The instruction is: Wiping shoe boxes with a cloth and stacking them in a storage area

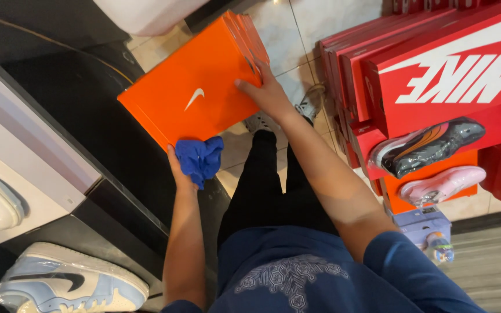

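Note:
An orange shoe box (192,87) with a white curved mark on its lid is held tilted above the tiled floor. My right hand (268,93) grips its right edge, thumb on the lid. My left hand (180,171) supports the box's lower corner and also clutches a crumpled blue cloth (201,157) that lies against the lid's edge.
A stack of red shoe boxes (436,75) stands at the right, with a dark and a pink shoe (442,184) shown on it. A black display stand (76,116) is at the left, a light blue sneaker (68,284) on it. My black trousers and shoes are below.

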